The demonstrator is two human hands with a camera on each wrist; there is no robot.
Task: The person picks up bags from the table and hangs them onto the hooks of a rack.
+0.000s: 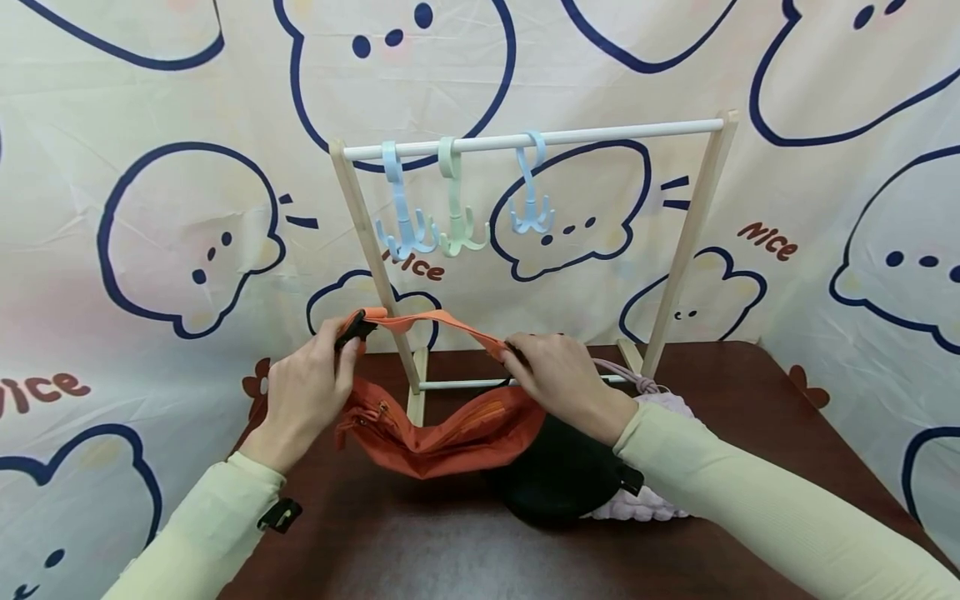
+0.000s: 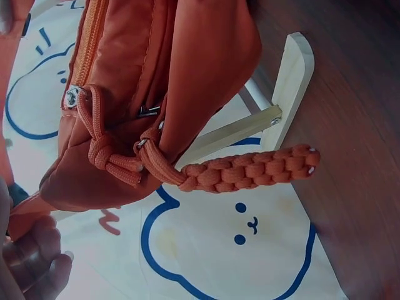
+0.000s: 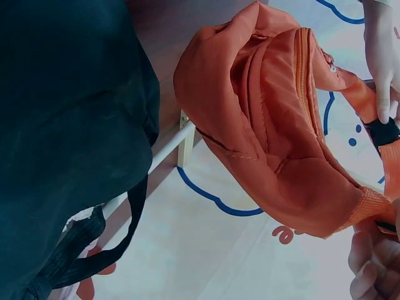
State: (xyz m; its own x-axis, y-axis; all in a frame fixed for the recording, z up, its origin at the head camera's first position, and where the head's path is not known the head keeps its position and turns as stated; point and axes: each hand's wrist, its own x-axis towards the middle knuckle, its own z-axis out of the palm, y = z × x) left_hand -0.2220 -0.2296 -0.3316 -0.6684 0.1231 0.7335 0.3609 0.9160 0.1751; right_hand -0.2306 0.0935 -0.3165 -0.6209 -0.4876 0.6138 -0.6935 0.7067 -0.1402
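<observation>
An orange waist bag (image 1: 442, 437) hangs in the air by its strap, in front of the rack's left side. My left hand (image 1: 303, 392) grips the strap at a black buckle (image 1: 356, 328). With my right hand (image 1: 562, 379) I hold the strap's other end, so the orange strap (image 1: 442, 317) arches between both hands. In the left wrist view a braided cord pull (image 2: 250, 169) dangles from the bag's zip. The right wrist view shows the bag's front zip (image 3: 303, 81) running along its side. Part of the strap is hidden inside my fingers.
Behind the bag stands a wooden rack with a white rail (image 1: 622, 133). On it hang two blue hooks (image 1: 405, 225) (image 1: 531, 208) and a green hook (image 1: 459, 225). A black bag (image 1: 562, 475) and a fluffy lilac bag (image 1: 648, 504) lie on the brown table (image 1: 390, 550), under my right forearm.
</observation>
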